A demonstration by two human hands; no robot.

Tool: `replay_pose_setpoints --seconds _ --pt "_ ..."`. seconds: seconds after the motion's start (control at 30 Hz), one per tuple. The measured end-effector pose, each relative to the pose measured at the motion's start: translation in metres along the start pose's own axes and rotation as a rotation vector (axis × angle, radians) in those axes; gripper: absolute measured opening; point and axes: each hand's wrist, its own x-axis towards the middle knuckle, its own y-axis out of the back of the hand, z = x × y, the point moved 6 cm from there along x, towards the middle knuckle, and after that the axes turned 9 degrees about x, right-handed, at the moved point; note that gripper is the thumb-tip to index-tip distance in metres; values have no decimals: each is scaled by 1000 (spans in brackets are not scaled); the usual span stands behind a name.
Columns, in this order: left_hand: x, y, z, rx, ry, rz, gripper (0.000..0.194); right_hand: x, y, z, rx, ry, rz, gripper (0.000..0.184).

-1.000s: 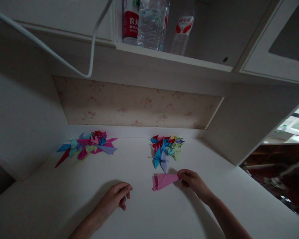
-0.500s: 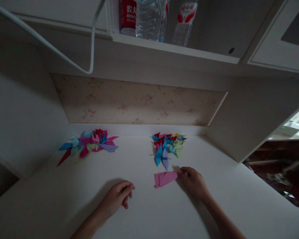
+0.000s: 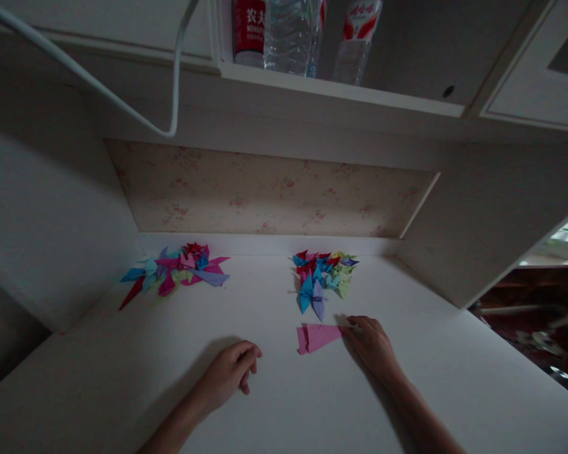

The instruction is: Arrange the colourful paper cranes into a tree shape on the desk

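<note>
A pink folded paper (image 3: 322, 338) lies on the white desktop, with its narrow end pointing right. My right hand (image 3: 372, 343) has that narrow tip between thumb and fingers. To the left, my left hand (image 3: 231, 373) hovers over or rests on the desktop with its fingers curled in, and nothing shows in them. Just beyond the pink paper sits a pile of folded paper cranes (image 3: 319, 277) in red, blue, green and purple. Another heap of folded coloured paper (image 3: 180, 271) lies at the back left.
White side panels enclose the desktop (image 3: 265, 416), and a floral wall panel (image 3: 274, 195) is behind it. Several plastic bottles (image 3: 288, 38) stand on the open shelf above. A white bent tube (image 3: 99, 88) hangs across the upper left.
The view has tilted down and shifted slightly. My right hand has lowered and flattened at the pink paper's tip, and the paper now lies flatter. My left hand keeps its curled pose.
</note>
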Motion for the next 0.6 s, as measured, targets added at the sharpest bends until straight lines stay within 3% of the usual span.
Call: replay_pose_setpoints --seconds 0.23,0.33,0.47,0.6 --pt "3 -3 -6 -10 -10 11 43 -3 12 -1 42 -125 65 40" --pt "2 -3 -6 11 5 12 46 -9 13 -17 91 -121 86 40" --pt "2 -1 -3 39 -2 13 48 -8 -5 -75 206 -1 -75 34" --pt "5 2 -5 13 -21 56 47 23 -42 -149 303 55 -286 32"
